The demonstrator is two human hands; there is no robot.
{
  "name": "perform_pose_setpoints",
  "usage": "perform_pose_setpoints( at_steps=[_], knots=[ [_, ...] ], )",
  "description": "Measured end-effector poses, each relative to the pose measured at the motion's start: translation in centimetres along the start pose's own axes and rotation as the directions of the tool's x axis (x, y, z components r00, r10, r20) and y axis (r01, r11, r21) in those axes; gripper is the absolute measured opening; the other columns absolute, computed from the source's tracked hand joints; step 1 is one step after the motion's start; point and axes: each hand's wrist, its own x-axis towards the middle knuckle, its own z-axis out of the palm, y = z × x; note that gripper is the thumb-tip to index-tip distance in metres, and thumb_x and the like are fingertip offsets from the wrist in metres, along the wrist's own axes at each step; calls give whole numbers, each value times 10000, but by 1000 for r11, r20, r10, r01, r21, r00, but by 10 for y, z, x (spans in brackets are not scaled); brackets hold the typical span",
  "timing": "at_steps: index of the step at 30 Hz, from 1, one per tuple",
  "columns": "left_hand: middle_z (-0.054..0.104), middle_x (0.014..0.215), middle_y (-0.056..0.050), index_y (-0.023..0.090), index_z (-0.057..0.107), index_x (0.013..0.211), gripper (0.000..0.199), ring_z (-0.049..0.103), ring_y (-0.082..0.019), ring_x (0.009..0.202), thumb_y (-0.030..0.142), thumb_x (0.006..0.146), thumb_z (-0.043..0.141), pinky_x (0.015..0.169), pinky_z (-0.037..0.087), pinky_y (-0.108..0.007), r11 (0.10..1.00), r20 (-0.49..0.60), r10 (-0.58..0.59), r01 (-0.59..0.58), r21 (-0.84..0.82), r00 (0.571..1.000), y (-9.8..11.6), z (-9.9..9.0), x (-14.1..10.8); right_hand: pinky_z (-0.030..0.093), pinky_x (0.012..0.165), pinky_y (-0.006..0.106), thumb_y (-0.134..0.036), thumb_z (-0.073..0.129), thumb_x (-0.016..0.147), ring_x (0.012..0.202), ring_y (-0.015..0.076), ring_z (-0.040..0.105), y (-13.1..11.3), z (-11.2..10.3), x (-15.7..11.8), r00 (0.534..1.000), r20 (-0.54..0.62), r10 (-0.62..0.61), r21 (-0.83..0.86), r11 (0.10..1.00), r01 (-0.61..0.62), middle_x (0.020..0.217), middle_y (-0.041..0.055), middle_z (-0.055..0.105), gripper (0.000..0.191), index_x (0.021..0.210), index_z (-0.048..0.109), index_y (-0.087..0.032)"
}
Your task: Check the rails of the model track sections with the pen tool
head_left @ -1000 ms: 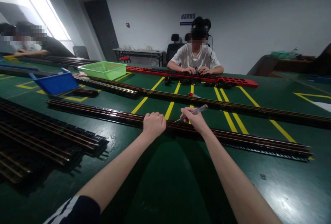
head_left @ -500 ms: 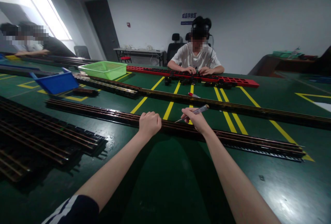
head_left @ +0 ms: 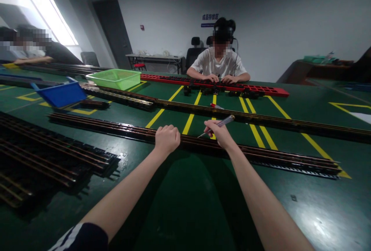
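Observation:
A long dark rail assembly point(head_left: 278, 156) with copper-coloured strips runs across the green table in front of me. My left hand point(head_left: 167, 139) is closed over it near its middle, fingers curled round the rail. Just to the right, my right hand point(head_left: 216, 132) grips a screwdriver point(head_left: 226, 121) with a clear handle. Its thin shaft points down and left, and the tip is at the rail's upper side, between my two hands. Whether the tip touches the rail I cannot tell.
Behind lies another long rail point(head_left: 313, 126), with a red-handled tool point(head_left: 216, 106) beside it. A blue bin point(head_left: 62, 94) and a green basket point(head_left: 121, 81) stand back left. Several rails point(head_left: 58, 146) lie at left. Across the table, a person works at a red fixture point(head_left: 272, 91).
The view has shifted slightly. Both hands keep nearly the same places on the rail, and the screwdriver's handle is tilted up a little more.

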Motion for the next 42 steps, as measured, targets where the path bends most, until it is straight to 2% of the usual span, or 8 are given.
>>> perform_pose_setpoints(
  at_steps=[7,13,17,23,31,35,42],
  knots=[
    [644,726,-90,148,614,655,387,572,-183,657,239,881,313,624,350,-330,1000,1,24,-24,-20,1000,5,-3,0,287,409,221,-367,578,698,384,75,403,1,0,0,1000,-19,-18,-10,1000,18,411,-16,476,329,435,558,-171],
    [666,817,-86,136,648,782,349,582,-187,727,222,895,330,665,360,-339,986,-47,145,-149,-79,988,24,-3,-3,275,395,218,-359,571,685,371,74,397,-2,2,-1,999,-38,-5,-28,1000,4,392,-20,460,321,426,550,-171],
    [676,824,-79,137,649,763,375,588,-186,738,238,912,321,664,357,-340,976,-38,206,-208,-62,978,31,0,-2,278,390,215,-367,569,678,369,74,403,1,2,1,999,-47,-3,-26,1000,1,400,-18,472,320,426,549,-170],
    [677,808,-62,142,648,751,368,590,-169,711,243,914,334,644,354,-324,975,-36,209,-211,-66,977,29,3,-1,291,395,215,-364,566,690,377,78,417,5,0,1,999,-44,-6,-35,999,4,408,-13,487,319,437,555,-170],
    [671,793,-60,145,648,733,362,581,-166,698,234,907,343,640,356,-319,975,-66,210,-214,-64,976,28,4,-1,307,408,217,-356,563,691,383,83,431,-2,0,-4,997,-74,-5,-59,998,0,406,-12,494,310,446,570,-168],
    [675,797,-63,144,651,734,369,586,-167,697,235,907,339,636,362,-314,974,-63,211,-215,-72,976,28,4,-1,310,411,220,-355,570,696,376,81,422,-4,-8,-9,994,-105,5,-78,997,-14,389,-16,480,316,442,571,-167],
    [681,790,-65,139,661,740,371,596,-159,689,234,906,343,630,382,-300,970,-60,200,-206,-126,978,28,4,0,338,421,219,-367,600,698,399,81,442,0,-31,-15,995,-94,34,-70,997,-41,430,-2,520,310,469,597,-158]
  ],
)
